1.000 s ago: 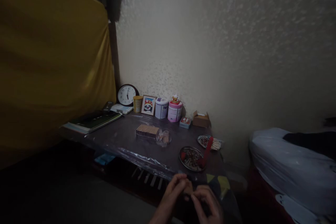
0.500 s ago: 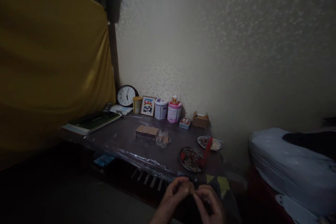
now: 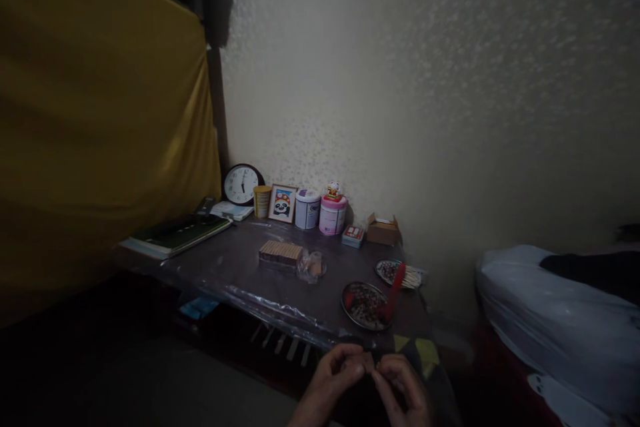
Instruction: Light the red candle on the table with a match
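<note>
Low in the head view, my left hand (image 3: 331, 379) pinches a small flat brown piece (image 3: 368, 361), perhaps card or paper, between thumb and fingers. My right hand (image 3: 401, 388) meets its right edge with thumb and fingertips closed together; whatever they grip is too small and dark to make out. Just beyond my hands a round metal plate (image 3: 345, 310) carries dark and pale bits and a red spoon (image 3: 398, 283). Farther back on the table, a row of similar brown pieces (image 3: 280, 253) stands beside a crumpled clear plastic bag (image 3: 306, 271).
A second metal plate (image 3: 379, 271) with bits and pale sticks (image 3: 412, 277) lies at the table's right side. Along the wall stand a clock (image 3: 242, 184), a panda picture (image 3: 283, 204), two canisters (image 3: 333, 215), a tin (image 3: 353, 236) and a cardboard box (image 3: 383, 232). A green book (image 3: 187, 233) lies left.
Both hands stay together at the brown piece, with small shifts of the fingers; less of the piece shows now. The table's things have not moved.
</note>
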A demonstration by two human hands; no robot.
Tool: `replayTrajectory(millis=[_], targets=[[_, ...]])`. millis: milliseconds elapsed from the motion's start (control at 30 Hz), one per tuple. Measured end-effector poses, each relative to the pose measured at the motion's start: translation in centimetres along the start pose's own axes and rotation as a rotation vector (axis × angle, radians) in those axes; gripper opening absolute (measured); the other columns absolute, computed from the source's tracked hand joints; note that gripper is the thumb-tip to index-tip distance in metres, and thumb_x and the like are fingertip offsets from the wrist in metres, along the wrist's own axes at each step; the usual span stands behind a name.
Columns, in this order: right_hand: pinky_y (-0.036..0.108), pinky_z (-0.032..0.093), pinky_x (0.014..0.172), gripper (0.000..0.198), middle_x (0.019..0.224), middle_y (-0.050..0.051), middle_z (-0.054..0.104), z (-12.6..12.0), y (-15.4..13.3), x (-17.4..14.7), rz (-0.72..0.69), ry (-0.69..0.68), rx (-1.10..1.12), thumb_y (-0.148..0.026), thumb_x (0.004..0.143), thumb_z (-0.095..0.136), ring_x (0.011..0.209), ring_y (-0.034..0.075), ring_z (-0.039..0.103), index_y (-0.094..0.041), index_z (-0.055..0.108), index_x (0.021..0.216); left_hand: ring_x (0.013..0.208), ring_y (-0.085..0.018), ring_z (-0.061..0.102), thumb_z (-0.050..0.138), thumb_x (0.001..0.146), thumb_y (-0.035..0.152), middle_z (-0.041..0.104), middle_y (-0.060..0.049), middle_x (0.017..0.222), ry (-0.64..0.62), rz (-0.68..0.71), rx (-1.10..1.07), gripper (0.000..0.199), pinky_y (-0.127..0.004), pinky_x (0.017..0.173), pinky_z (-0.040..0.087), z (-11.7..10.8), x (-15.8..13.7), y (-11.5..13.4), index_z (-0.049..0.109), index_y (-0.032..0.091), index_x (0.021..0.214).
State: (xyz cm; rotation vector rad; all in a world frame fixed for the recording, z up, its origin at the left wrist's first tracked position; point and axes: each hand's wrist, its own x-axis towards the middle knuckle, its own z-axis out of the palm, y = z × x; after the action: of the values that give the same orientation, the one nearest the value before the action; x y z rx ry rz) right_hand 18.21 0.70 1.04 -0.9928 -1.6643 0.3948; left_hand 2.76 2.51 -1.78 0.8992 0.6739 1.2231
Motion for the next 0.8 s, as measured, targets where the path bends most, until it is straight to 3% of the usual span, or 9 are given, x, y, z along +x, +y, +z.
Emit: replayTrajectory(millis=[133,233,333,467,567,800], targets=[[0.018,0.053,0.060,0.016,0.068,0.001,0.062,0.1,0.3,-0.1,0.078,0.008,0.074,-0.034,0.077,0.064,0.064,0.014,0.064,-0.020,0.060,0.070,0.084,-0.021,0.063,0.078,0.061,0.035,0.073,-0.005,0.087,-0.032,-0.032,-0.103,0.038,-0.032,0.080,0.042,0.2,-0.2,0.1,0.068,0.017,0.093],[0.020,0.055,0.063,0.017,0.070,0.002,0.065,0.0,0.4,-0.1,0.224,0.000,0.158,-0.036,0.075,0.066,0.068,0.017,0.067,-0.020,0.061,0.074,0.083,-0.022,0.064,0.079,0.061,0.033,0.074,-0.006,0.089,-0.038,-0.055,-0.149,0.037,-0.032,0.079,0.043,0.3,-0.3,0.1,0.068,0.017,0.092],[0.025,0.057,0.063,0.029,0.077,0.005,0.069,-0.5,0.3,0.2,0.359,0.060,0.269,-0.040,0.072,0.068,0.071,0.020,0.069,-0.020,0.061,0.092,0.086,-0.023,0.065,0.079,0.060,0.033,0.074,-0.007,0.092,-0.039,-0.049,-0.162,0.039,-0.034,0.081,0.043,0.4,-0.3,0.1,0.068,0.017,0.093],[0.027,0.057,0.065,0.044,0.074,0.003,0.069,-1.5,-0.3,0.9,0.410,0.086,0.335,-0.039,0.071,0.068,0.067,0.019,0.069,-0.020,0.055,0.109,0.082,-0.023,0.066,0.080,0.058,0.032,0.074,-0.007,0.090,-0.051,-0.064,-0.203,0.041,-0.034,0.079,0.044,0.6,-0.4,0.3,0.068,0.017,0.094],[0.027,0.057,0.064,0.042,0.073,0.003,0.071,-2.2,-1.0,1.6,0.443,0.084,0.303,-0.039,0.068,0.069,0.067,0.019,0.069,-0.020,0.058,0.104,0.081,-0.022,0.066,0.081,0.058,0.030,0.074,-0.007,0.091,-0.074,-0.072,-0.238,0.041,-0.033,0.078,0.044,0.8,-0.6,0.6,0.069,0.017,0.094],[0.029,0.057,0.054,0.038,0.071,0.002,0.072,-2.3,-1.1,2.4,0.535,0.236,0.182,-0.044,0.057,0.069,0.056,0.021,0.068,-0.022,0.061,0.086,0.089,-0.024,0.065,0.082,0.056,0.028,0.074,-0.010,0.096,-0.097,-0.053,-0.283,0.042,-0.035,0.084,0.043,1.0,-0.6,0.6,0.069,0.017,0.094]])
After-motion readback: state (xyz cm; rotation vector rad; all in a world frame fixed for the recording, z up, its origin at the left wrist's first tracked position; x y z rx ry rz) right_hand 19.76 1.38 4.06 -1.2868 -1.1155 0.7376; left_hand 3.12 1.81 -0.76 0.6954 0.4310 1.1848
